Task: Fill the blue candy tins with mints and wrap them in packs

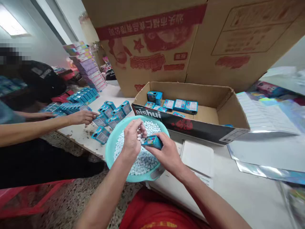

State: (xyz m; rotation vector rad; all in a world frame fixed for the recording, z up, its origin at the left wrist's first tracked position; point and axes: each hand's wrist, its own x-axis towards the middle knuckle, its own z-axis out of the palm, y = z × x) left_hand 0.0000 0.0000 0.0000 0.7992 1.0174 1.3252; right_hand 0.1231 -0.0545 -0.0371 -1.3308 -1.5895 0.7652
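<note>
A turquoise bowl point(111, 149) full of small white candies point(145, 160) sits at the table's near edge. Over it, my right hand point(168, 154) is closed round a small blue box point(152, 141), tilted with its open end to the left. My left hand point(132, 138) is cupped with fingers pinched on a few white candies at the box's mouth.
A shallow cardboard tray point(214, 111) behind the bowl holds several blue boxes point(179, 105). A large carton point(166, 41) stands behind it. More blue boxes point(111, 116) lie at left, where another person's hand point(82, 117) reaches. Foil sheets point(267, 149) cover the right.
</note>
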